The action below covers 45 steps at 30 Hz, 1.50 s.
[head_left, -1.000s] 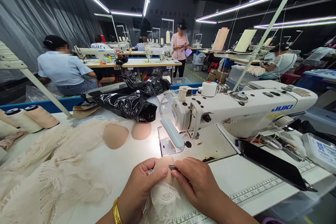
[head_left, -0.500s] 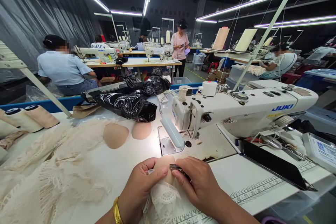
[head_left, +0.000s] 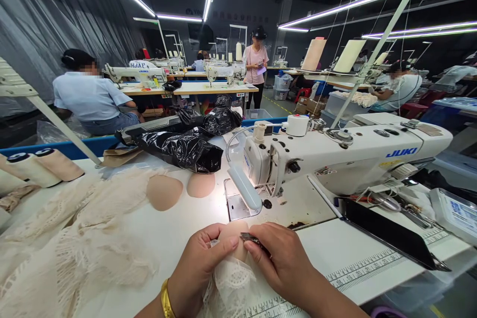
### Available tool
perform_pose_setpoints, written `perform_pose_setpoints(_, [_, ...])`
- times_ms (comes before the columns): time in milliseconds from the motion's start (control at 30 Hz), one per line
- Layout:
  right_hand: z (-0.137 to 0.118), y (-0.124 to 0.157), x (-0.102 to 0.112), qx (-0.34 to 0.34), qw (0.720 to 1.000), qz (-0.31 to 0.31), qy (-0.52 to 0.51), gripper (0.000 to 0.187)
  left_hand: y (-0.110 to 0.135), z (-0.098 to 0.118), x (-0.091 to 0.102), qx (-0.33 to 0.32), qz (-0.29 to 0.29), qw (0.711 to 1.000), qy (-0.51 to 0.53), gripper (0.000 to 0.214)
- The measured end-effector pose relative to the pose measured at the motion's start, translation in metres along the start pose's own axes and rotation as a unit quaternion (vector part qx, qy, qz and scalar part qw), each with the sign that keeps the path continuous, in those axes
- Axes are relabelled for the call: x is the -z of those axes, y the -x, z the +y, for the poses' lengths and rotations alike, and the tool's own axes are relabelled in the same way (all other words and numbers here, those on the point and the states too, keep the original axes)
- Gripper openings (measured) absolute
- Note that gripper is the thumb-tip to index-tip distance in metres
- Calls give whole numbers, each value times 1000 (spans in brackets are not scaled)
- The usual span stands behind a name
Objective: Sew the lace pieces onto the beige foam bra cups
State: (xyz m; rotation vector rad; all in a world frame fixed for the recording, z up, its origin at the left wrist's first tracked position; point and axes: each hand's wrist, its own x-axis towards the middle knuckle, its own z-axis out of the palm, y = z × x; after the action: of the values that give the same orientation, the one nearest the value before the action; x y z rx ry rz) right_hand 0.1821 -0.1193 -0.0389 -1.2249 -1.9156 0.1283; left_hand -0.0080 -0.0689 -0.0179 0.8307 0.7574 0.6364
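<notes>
My left hand (head_left: 203, 258) is closed on a beige bra pad (head_left: 233, 232), thumb on top. Cream lace fabric (head_left: 234, 280) hangs from the pad below my fingers. My right hand (head_left: 281, 256) is closed around small dark metal thread snips (head_left: 255, 241), their tip against the pad beside my left thumb. The palm hides most of the snips. Both hands are in front of the sewing machine's needle plate (head_left: 238, 207). Two more beige pads, one on the left (head_left: 164, 192) and a smaller-looking one (head_left: 201, 185), lie on the table beyond my left hand.
A white sewing machine (head_left: 346, 151) with a small lamp (head_left: 244, 189) stands ahead to the right. Cream lace (head_left: 85, 238) is heaped at left. A black plastic bag (head_left: 179, 149) lies behind the pads, a black tray (head_left: 387, 233) at right. Co-workers sit and stand farther back.
My hands, the pad and the snips hold almost the same place. In the background, the standing person's hands and the purple piece there have shifted slightly.
</notes>
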Motion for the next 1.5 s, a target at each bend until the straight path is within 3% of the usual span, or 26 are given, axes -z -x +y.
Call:
perform_pose_setpoints(167, [0, 1, -1, 6, 1000, -3, 28, 20, -2, 0, 1, -1, 2, 1000, 0, 41])
perform_pose_setpoints(333, [-2, 1, 1, 6, 1000, 1, 7, 11, 0, 0, -1, -1, 4, 1000, -1, 43])
perform_pose_setpoints(533, [-2, -1, 1, 0, 1000, -10, 25, 19, 1, 1, -3, 1, 4, 1000, -2, 42])
perform_pose_setpoints(667, [-2, 0, 1, 2, 1000, -7, 3, 11, 1, 2, -2, -3, 4, 1000, -16, 41])
perform_pose_setpoints(900, [-1, 1, 0, -6, 1000, -16, 21, 23, 2, 1, -3, 9, 3, 1000, 10, 43])
perform_pose_setpoints(1067, [-1, 0, 0, -13, 1000, -9, -6, 12, 1, 3, -5, 7, 7, 1000, 1, 45])
perform_pose_setpoints(1167, [-1, 0, 1, -19, 1000, -15, -12, 19, 1, 3, -6, 11, 11, 1000, 7, 45])
perform_pose_setpoints(1267, [-1, 0, 2, -101, 991, -9, -92, 15, 1, 3, -6, 3, 28, 999, 22, 42])
perform_pose_setpoints(1400, [2, -4, 3, -267, 922, -44, -276, 44, 1, 3, -7, 5, 25, 997, 67, 38])
perform_pose_setpoints(1500, [3, -9, 3, -299, 891, -74, -332, 41, 1, 2, -10, 12, 4, 996, 92, 42])
